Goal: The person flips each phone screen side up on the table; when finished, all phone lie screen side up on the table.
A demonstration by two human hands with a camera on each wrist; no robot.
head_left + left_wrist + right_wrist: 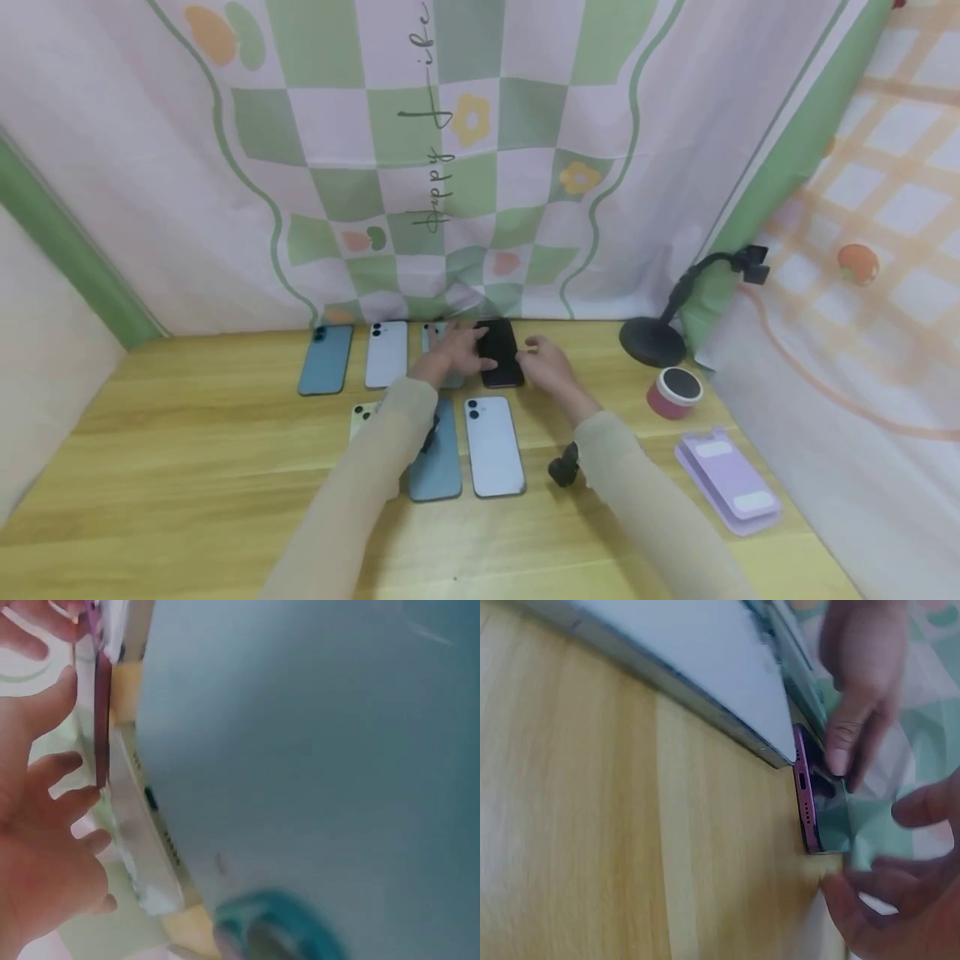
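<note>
Homelike corner: wooden table (187,475), patterned curtains (532,117).

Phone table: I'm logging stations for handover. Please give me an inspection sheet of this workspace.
Surface: wood-grained table, phones in two rows.
Job's things: black phone, screen up, at the far row's right end; six other phones, camera sides up, some partly hidden.
Clutter: black stand, pink jar, lilac item, all on the right.
Hands: left hand reaches over the black phone, contact unclear; right hand beside it, holding nothing.
Cables: nothing seen.
Surroundings: patterned cloth behind and right.
</note>
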